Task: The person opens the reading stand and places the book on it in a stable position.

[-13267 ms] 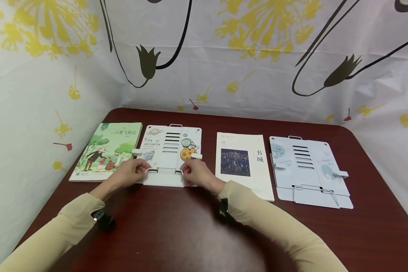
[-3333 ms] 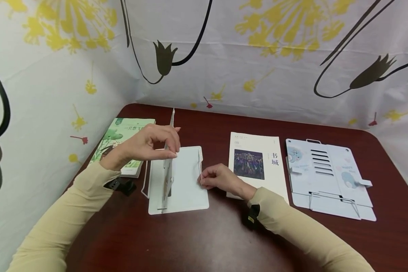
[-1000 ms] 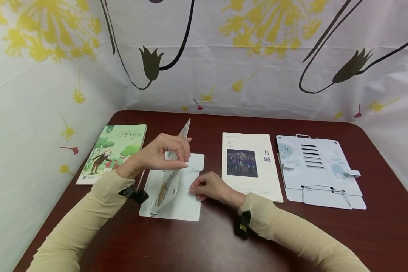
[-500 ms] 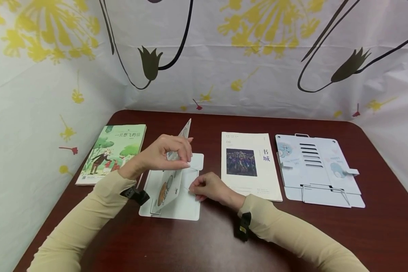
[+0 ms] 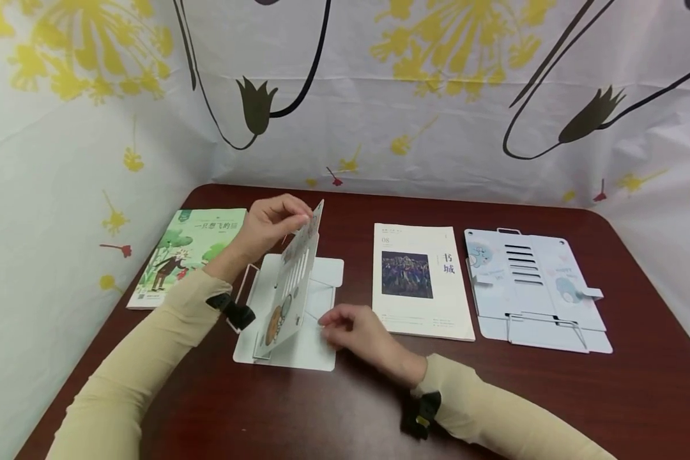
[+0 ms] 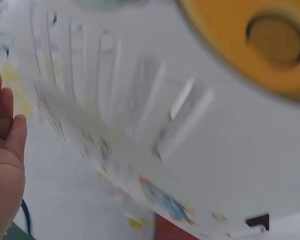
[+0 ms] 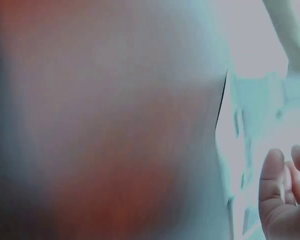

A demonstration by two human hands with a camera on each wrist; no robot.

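A white book stand lies turned on the table, its printed, slotted panel (image 5: pixel 290 294) raised at a slant over the flat base plate (image 5: pixel 313 351). My left hand (image 5: pixel 267 227) is up at the panel's top edge, with thumb and fingertips right by it. In the left wrist view its fingers (image 6: pixel 4 115) look straight, beside the blurred panel. My right hand (image 5: pixel 359 335) hovers by the base plate's right side, near a thin wire leg (image 5: pixel 322 300), thumb and fingers slightly apart. Another wire loop (image 5: pixel 244 287) sticks out on the left.
A green picture book (image 5: pixel 192 246) lies on the left, partly behind my left arm. Right of the stand lie a cream book (image 5: pixel 420 275) with a dark picture and a second, pale blue book stand (image 5: pixel 535 287), folded flat. A printed cloth (image 5: pixel 345 96) hangs behind the table.
My left hand has risen from the middle of the panel to its top edge. The right hand's fingers have come apart and drawn back slightly from the wire. The panel stays raised.
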